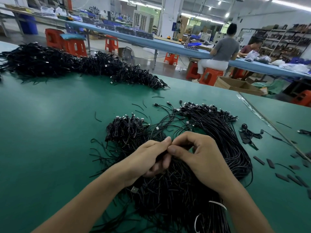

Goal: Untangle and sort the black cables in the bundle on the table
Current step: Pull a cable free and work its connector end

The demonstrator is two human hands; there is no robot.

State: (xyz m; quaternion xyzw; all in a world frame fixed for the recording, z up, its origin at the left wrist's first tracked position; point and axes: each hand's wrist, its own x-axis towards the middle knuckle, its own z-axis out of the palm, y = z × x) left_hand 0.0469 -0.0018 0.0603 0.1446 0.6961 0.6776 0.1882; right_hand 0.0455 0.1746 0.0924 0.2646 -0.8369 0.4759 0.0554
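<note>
- Tangled bundle (178,192) lay on table (50,140)
- Atop bundle, left hand (151,158) gripped it, fingers curled
- Touching it over bundle, right hand (200,157) pinched its strands, thumb to forefinger
- Well beyond bundle sat bigger pile (67,64)

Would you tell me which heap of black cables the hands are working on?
The nearest heap, under the left hand and right hand, which pinch its strands; the long far heap lies untouched.
</note>
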